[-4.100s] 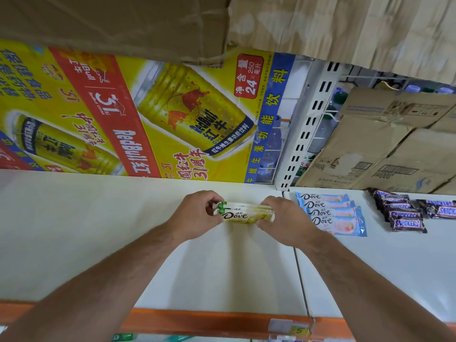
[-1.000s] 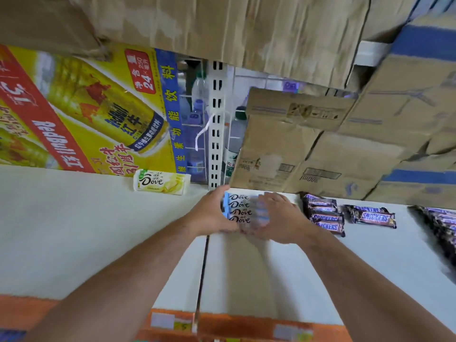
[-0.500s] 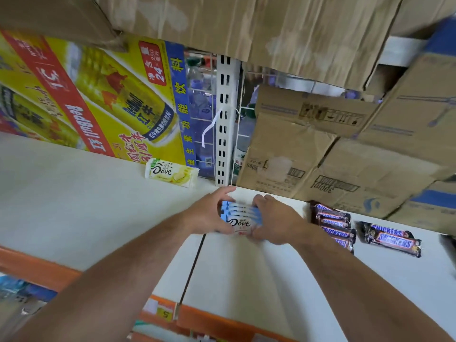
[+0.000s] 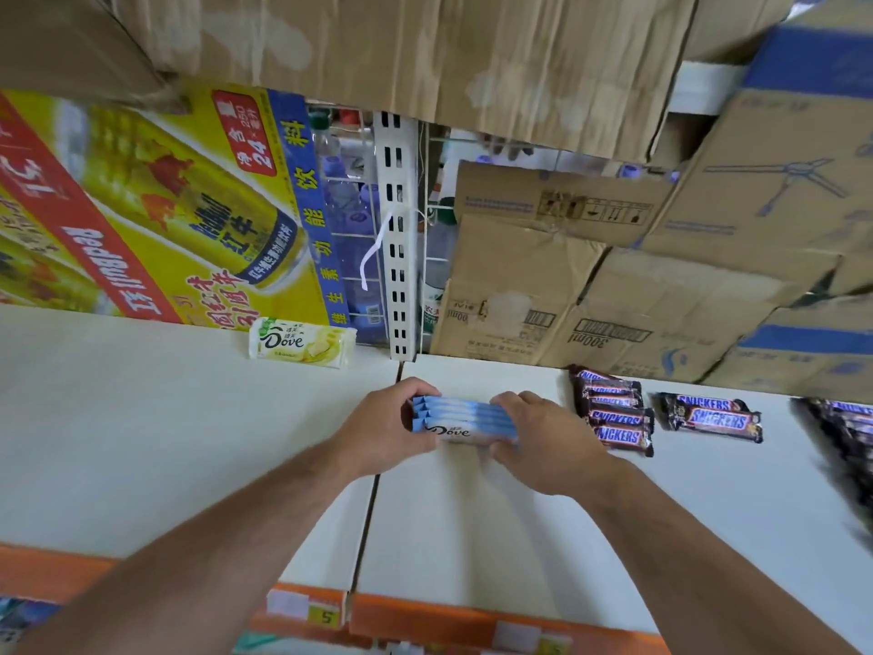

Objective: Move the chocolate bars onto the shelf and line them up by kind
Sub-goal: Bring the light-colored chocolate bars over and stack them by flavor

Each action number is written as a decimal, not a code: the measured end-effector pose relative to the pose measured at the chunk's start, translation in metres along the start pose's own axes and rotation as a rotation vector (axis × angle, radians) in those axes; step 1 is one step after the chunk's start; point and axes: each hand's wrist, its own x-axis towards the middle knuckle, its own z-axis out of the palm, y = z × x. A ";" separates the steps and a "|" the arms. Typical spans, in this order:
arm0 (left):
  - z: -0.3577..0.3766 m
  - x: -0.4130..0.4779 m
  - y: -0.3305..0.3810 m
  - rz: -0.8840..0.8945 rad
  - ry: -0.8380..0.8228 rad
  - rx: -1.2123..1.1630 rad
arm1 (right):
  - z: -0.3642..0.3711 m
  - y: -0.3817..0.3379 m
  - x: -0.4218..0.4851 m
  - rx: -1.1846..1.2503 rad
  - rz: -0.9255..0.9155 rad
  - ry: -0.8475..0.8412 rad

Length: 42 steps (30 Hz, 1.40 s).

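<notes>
"Chocolate bars, where are they in the head view?" asks the first one.

"A stack of blue Dove bars (image 4: 465,420) is between the person's two hands. It is at the white shelf (image 4: 141,442), just right of the crack where two shelf boards meet. It is hard to tell if the stack sits on the shelf or is lifted a bit."

"What do the hands do?"

"The left hand (image 4: 382,430) has its fingers curled round the left end of the stack. The right hand (image 4: 548,442) grips the right end, with its fingers over the top."

"Are there more bars?"

"Yes. One yellow Dove bar (image 4: 302,342) lies flat by itself at the back of the shelf, left of the white post (image 4: 397,238) with holes. It is well apart from the hands. A pile of Snickers bars (image 4: 614,413) lies just beside the right hand, and a Snickers pair (image 4: 713,418) lies a little further right. At the far right edge are dark bars (image 4: 845,432), too blurry to read."

"What is behind?"

"A big yellow Red Bull box (image 4: 141,205) stands at the back on the left. Brown cardboard boxes (image 4: 567,295) are stacked on the right. An orange strip (image 4: 449,621) with a price tag (image 4: 326,616) runs along the shelf's front."
</notes>
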 end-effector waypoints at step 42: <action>-0.004 0.051 0.005 0.001 0.221 0.100 | -0.010 0.019 0.046 0.256 0.121 0.068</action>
